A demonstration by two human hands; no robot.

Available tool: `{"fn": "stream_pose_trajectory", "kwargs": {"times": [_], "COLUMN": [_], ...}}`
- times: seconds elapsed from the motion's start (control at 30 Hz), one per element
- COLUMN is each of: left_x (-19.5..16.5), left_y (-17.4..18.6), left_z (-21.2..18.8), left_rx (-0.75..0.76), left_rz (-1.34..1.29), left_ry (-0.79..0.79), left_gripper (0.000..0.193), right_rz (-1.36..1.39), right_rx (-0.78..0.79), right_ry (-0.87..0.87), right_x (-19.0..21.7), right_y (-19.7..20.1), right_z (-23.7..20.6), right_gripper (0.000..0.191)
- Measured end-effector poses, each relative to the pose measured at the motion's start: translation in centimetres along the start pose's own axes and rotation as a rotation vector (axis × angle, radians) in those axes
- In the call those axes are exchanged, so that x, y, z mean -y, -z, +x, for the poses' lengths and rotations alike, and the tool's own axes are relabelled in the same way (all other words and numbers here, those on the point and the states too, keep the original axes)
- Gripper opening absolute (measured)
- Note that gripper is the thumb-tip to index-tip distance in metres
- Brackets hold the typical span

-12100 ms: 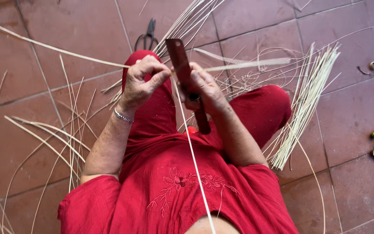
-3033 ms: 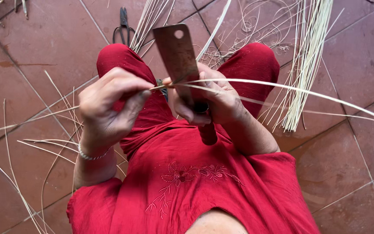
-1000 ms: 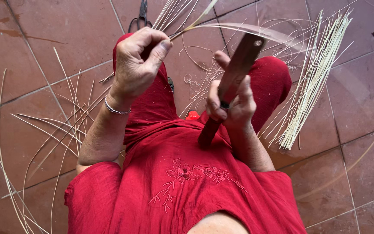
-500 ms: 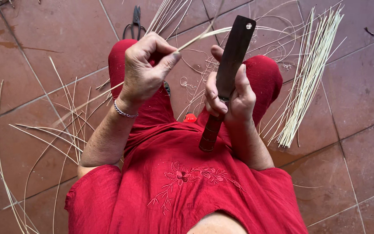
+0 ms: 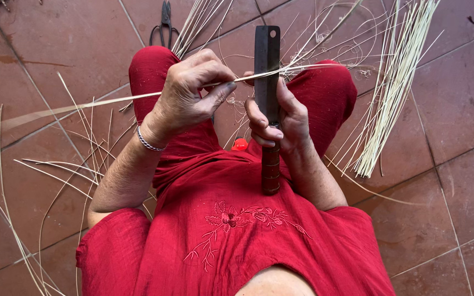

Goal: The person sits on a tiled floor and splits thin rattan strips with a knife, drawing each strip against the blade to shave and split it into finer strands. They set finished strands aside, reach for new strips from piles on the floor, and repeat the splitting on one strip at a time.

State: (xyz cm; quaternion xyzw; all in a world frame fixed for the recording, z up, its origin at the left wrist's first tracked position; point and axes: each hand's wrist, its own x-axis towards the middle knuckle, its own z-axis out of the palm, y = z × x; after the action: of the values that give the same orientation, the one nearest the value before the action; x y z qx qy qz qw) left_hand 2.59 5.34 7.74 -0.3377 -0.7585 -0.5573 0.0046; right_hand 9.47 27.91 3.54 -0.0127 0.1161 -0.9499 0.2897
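I sit on a tiled floor in red clothes. My right hand (image 5: 274,118) grips a dark cleaver-like knife (image 5: 266,60) by its wooden handle, blade pointing up and away, seen edge-on. My left hand (image 5: 190,93), with a silver bracelet at the wrist, pinches a long pale cane strip (image 5: 94,103) between thumb and fingers. The strip runs from the left across to the blade and meets it just above my right thumb.
A bundle of pale split strips (image 5: 393,93) lies on the floor to the right of my knee. Loose thin strips (image 5: 56,175) are scattered on the left. Black scissors (image 5: 165,22) lie beyond my left knee. A small red object (image 5: 240,144) rests in my lap.
The knife has swung from tilted right to nearly straight upright. My left hand has dropped slightly and brought the strip against the blade.
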Motion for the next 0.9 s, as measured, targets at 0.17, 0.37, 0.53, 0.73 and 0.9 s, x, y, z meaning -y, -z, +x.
{"fn": "stream_pose_trajectory", "kwargs": {"times": [0.17, 0.37, 0.53, 0.73, 0.9], "left_x": [0.5, 1.4, 1.8, 1.9, 1.8], "left_y": [0.3, 0.4, 0.3, 0.2, 0.4], "left_z": [-0.3, -0.6, -0.8, -0.9, -0.8], "left_rx": [0.035, 0.086, 0.102, 0.105, 0.107], "left_rz": [-0.072, -0.17, -0.15, -0.137, -0.119], "left_ry": [0.165, 0.306, 0.294, 0.291, 0.267], "left_gripper": [0.006, 0.018, 0.021, 0.02, 0.019], "right_rz": [-0.131, -0.054, -0.029, -0.07, -0.083], "right_rx": [-0.001, 0.015, 0.017, 0.017, -0.027], "right_ry": [-0.022, -0.097, -0.116, -0.128, -0.133], "right_x": [-0.2, -0.7, -1.2, -1.2, -1.2], "right_y": [0.3, 1.0, 2.2, 2.9, 2.6], "right_z": [-0.1, 0.0, -0.2, -0.2, -0.1], "right_gripper": [0.06, 0.061, 0.061, 0.06, 0.059]}}
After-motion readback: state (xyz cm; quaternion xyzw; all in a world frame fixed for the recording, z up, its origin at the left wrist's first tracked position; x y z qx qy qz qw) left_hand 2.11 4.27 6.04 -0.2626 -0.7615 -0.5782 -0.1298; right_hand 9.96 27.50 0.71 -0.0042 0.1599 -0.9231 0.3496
